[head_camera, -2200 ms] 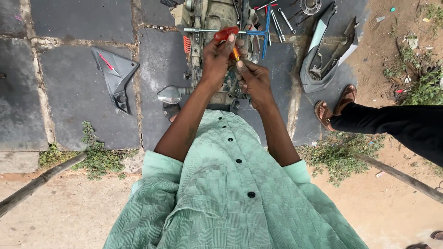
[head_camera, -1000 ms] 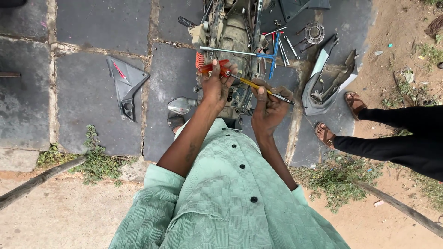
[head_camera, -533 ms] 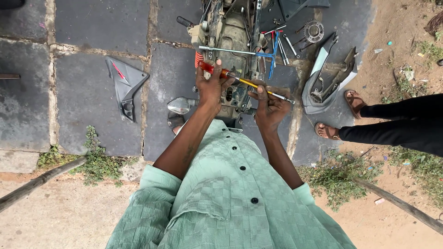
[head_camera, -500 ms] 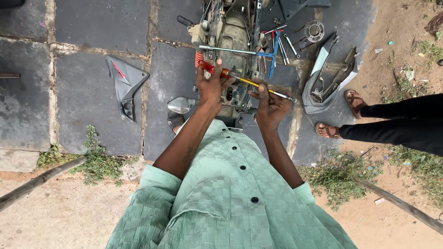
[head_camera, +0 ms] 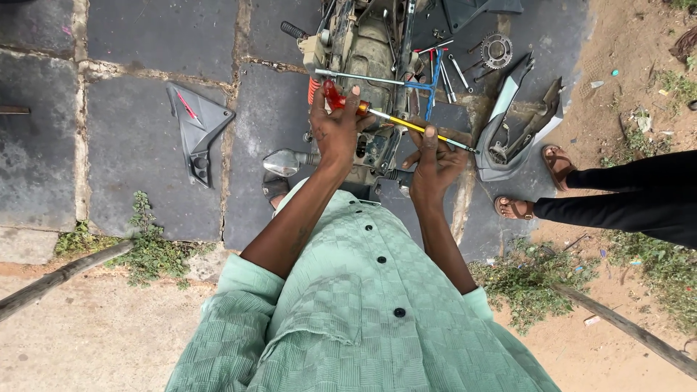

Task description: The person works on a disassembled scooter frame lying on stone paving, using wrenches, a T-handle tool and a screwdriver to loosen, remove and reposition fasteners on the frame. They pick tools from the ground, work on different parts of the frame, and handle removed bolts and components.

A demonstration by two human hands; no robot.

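The left hand (head_camera: 335,131) is closed around the red handle of a long screwdriver (head_camera: 396,120), near the handle's end, so it can steer the tool. The right hand (head_camera: 434,156) is further along the yellow shaft, with the fingers curled under it and the thumb resting on top; it seems to support and guide the thin shaft more than to grip it hard. The screwdriver therefore lies between the two hands, slanting from the upper left down to the right, with its tip reaching past the right hand toward a grey body panel (head_camera: 519,123). Both hands are held just above a stripped motorcycle engine and frame (head_camera: 370,51), which stands on the dark stone paving (head_camera: 131,36); probably the tool is kept level here because the work is on the side of the machine. A blue T-shaped wrench (head_camera: 428,83) and some loose spanners (head_camera: 454,69) lie beside the frame, near enough to pick up. A sprocket (head_camera: 497,49) rests further to the right. A round mirror (head_camera: 282,163) sticks out at the left of the frame, and another grey side cover (head_camera: 194,127) is laid well apart on the paving. At the right edge another person's sandalled feet (head_camera: 537,181) stand at the border of the sandy ground.
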